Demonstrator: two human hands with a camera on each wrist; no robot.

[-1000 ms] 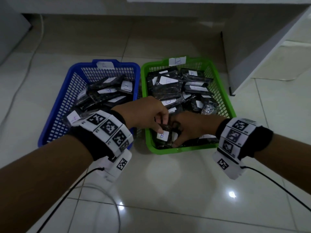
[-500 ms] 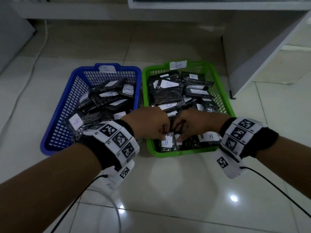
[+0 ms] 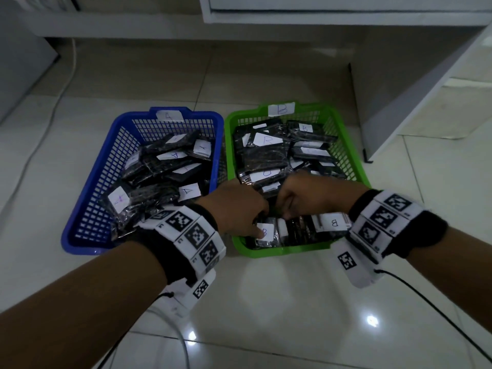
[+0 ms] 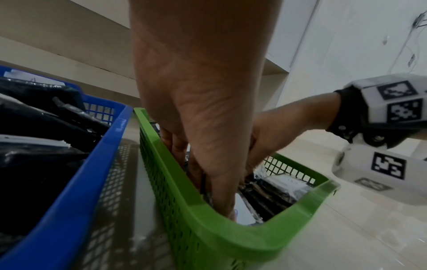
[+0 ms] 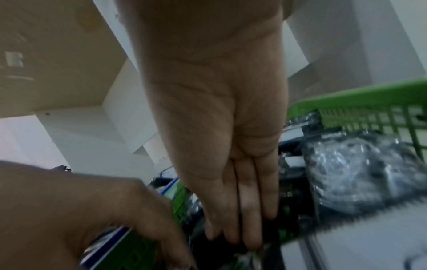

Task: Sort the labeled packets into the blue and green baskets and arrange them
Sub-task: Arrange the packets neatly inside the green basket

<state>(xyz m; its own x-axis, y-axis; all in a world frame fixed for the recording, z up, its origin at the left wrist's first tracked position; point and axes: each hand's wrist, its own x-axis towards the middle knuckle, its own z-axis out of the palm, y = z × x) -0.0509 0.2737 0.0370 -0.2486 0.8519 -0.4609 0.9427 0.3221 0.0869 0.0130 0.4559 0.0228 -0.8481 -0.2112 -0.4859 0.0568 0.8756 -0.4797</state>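
We see both hands down in the near end of the green plastic mesh basket (image 3: 348,145), which sits on the tiled floor just beside the blue plastic mesh basket (image 3: 106,166). The left hand (image 3: 234,206) pinches an upright black plastic-wrapped packet with a white "B" label (image 3: 265,231). The right hand (image 3: 311,195) has straight fingers (image 5: 249,204) pressed among the neighbouring packets; whether its grip clamps anything we cannot tell.
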